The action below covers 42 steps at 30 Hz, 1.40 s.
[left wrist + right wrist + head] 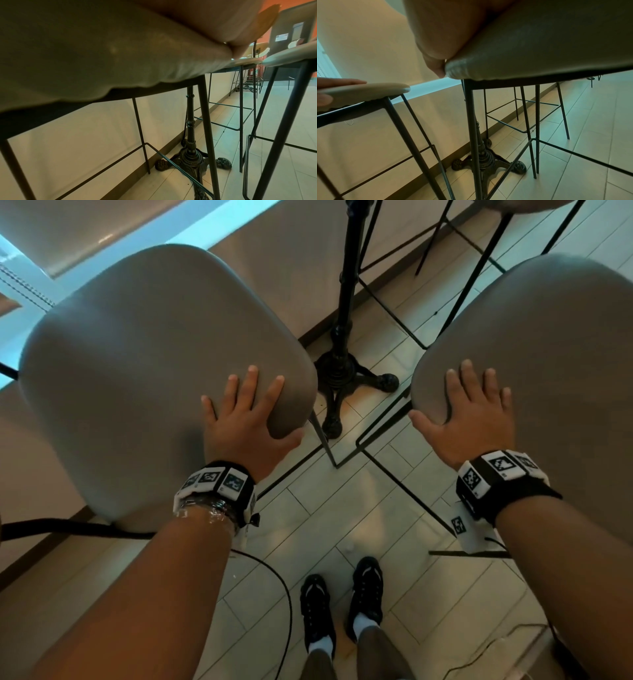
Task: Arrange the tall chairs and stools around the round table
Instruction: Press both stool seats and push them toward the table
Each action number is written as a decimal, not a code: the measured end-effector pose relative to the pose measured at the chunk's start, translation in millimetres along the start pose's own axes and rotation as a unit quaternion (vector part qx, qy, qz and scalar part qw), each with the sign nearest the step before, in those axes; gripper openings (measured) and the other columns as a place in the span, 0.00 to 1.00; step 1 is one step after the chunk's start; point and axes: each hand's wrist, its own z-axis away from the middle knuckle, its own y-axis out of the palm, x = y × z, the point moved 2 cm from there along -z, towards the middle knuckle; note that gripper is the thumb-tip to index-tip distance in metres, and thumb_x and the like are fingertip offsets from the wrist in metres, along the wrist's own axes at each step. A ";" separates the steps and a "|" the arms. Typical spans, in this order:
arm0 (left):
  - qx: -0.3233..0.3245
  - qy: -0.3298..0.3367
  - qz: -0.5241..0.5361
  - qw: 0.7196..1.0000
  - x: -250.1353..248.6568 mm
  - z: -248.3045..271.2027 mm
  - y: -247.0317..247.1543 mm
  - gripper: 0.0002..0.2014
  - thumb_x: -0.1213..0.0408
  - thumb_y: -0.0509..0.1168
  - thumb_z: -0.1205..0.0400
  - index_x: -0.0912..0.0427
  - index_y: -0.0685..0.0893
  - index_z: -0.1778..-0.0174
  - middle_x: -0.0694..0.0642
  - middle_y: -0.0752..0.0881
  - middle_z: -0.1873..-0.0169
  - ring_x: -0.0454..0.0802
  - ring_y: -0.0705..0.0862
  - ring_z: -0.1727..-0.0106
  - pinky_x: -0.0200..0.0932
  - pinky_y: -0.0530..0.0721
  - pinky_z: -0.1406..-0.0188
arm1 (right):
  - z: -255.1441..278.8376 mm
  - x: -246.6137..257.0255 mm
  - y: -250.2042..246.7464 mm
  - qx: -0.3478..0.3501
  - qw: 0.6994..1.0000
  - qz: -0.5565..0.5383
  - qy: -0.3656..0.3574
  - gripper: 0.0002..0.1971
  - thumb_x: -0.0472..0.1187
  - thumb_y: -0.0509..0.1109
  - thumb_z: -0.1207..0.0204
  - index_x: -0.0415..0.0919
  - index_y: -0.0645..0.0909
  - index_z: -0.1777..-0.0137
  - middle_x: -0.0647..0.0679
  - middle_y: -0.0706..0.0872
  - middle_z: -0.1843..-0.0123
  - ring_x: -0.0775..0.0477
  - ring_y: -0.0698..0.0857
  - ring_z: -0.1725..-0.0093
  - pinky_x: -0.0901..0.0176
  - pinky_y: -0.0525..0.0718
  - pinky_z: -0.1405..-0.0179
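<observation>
Two tall stools with grey padded seats and thin black metal legs stand side by side in front of me. My left hand lies flat on the near right corner of the left stool, fingers straight and thumb against the seat's side. My right hand lies flat on the near left corner of the right stool, fingers spread and thumb at the corner edge. Between the stools stands the table's black cast-iron pedestal with clawed feet. Its top is out of view.
A third stool's black frame stands behind the pedestal by the wall and its brown skirting. Black cables run over the tiled floor near my shoes. More stools and a table base stand further along the wall.
</observation>
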 end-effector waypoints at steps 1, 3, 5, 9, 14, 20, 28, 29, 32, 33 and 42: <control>-0.003 -0.002 0.000 1.000 1.0 0.8 -0.3 0.44 0.27 0.58 0.27 0.38 0.55 0.16 0.54 0.55 0.13 0.63 0.54 0.14 0.78 0.52 0.22 | -0.5 0.2 0.0 0.001 1.000 -0.005 0.001 0.46 0.75 0.50 0.25 0.46 0.51 0.14 0.46 0.49 0.11 0.35 0.45 0.14 0.36 0.46 0.17; -0.006 -0.009 -0.004 1.000 2.4 2.6 -0.1 0.44 0.28 0.58 0.27 0.38 0.55 0.16 0.54 0.55 0.13 0.63 0.54 0.14 0.78 0.51 0.22 | -1.1 0.3 0.5 0.000 1.000 -0.011 0.004 0.46 0.74 0.51 0.25 0.47 0.51 0.14 0.46 0.48 0.11 0.36 0.45 0.14 0.37 0.45 0.17; -0.006 -0.016 -0.004 1.000 4.0 4.8 0.1 0.44 0.28 0.58 0.27 0.37 0.55 0.15 0.53 0.55 0.13 0.62 0.53 0.14 0.77 0.49 0.21 | -0.9 1.0 1.4 -0.002 1.000 -0.010 0.007 0.46 0.74 0.51 0.25 0.47 0.51 0.14 0.47 0.48 0.11 0.36 0.44 0.14 0.37 0.45 0.17; -0.003 -0.024 -0.003 1.000 5.9 4.0 -0.8 0.44 0.27 0.57 0.26 0.37 0.54 0.15 0.53 0.53 0.13 0.62 0.51 0.14 0.77 0.47 0.21 | -0.4 3.2 0.7 -0.006 1.000 -0.009 0.008 0.46 0.73 0.50 0.25 0.45 0.51 0.14 0.45 0.48 0.11 0.35 0.44 0.14 0.37 0.44 0.17; 0.004 -0.019 -0.001 1.000 2.5 2.6 -2.4 0.44 0.28 0.60 0.26 0.40 0.56 0.15 0.55 0.54 0.13 0.64 0.52 0.14 0.77 0.47 0.21 | -2.1 5.8 1.1 -0.005 1.000 0.001 0.004 0.46 0.72 0.50 0.24 0.42 0.50 0.14 0.43 0.49 0.11 0.33 0.45 0.14 0.37 0.46 0.17; 0.018 0.046 -0.034 0.998 0.6 -4.8 -7.7 0.50 0.27 0.59 0.31 0.42 0.54 0.14 0.59 0.51 0.13 0.66 0.51 0.14 0.74 0.48 0.20 | -6.9 7.8 0.5 -0.013 1.000 -0.012 -0.012 0.45 0.70 0.54 0.23 0.41 0.53 0.15 0.40 0.53 0.12 0.29 0.48 0.15 0.34 0.50 0.17; 0.030 0.018 -0.021 0.999 2.7 -7.7 -4.2 0.48 0.29 0.63 0.28 0.36 0.49 0.14 0.55 0.47 0.12 0.63 0.46 0.13 0.75 0.45 0.20 | -10.6 11.9 0.3 -0.014 1.000 -0.022 -0.016 0.44 0.69 0.56 0.23 0.41 0.54 0.15 0.40 0.54 0.12 0.29 0.48 0.15 0.35 0.49 0.17; 0.029 0.016 -0.016 0.999 3.1 -8.4 -4.4 0.48 0.29 0.63 0.29 0.35 0.49 0.15 0.54 0.47 0.12 0.62 0.45 0.13 0.75 0.44 0.20 | -10.0 11.8 0.8 -0.014 1.000 -0.021 -0.017 0.44 0.69 0.56 0.23 0.41 0.54 0.15 0.40 0.54 0.12 0.29 0.48 0.15 0.35 0.49 0.17; 0.022 0.016 -0.009 1.000 4.3 -9.7 -3.8 0.47 0.27 0.62 0.29 0.35 0.51 0.15 0.53 0.48 0.12 0.62 0.47 0.13 0.74 0.44 0.19 | -8.7 10.9 1.6 -0.016 1.000 -0.020 -0.019 0.43 0.69 0.54 0.22 0.41 0.54 0.15 0.40 0.54 0.12 0.29 0.48 0.15 0.35 0.49 0.17; 0.017 0.017 -0.009 1.000 4.8 -9.7 -3.5 0.47 0.26 0.60 0.28 0.35 0.51 0.15 0.54 0.49 0.12 0.62 0.48 0.13 0.74 0.45 0.19 | -8.6 11.0 1.9 -0.016 0.999 -0.020 -0.019 0.42 0.69 0.53 0.21 0.41 0.54 0.15 0.40 0.53 0.12 0.29 0.48 0.15 0.35 0.49 0.17; -0.006 -0.009 0.002 1.000 7.8 -13.0 -1.6 0.40 0.26 0.47 0.20 0.40 0.54 0.14 0.57 0.50 0.12 0.62 0.48 0.13 0.71 0.44 0.18 | -5.1 10.0 4.0 -0.040 0.998 -0.043 -0.024 0.38 0.66 0.46 0.17 0.41 0.57 0.15 0.40 0.56 0.13 0.30 0.50 0.15 0.35 0.51 0.18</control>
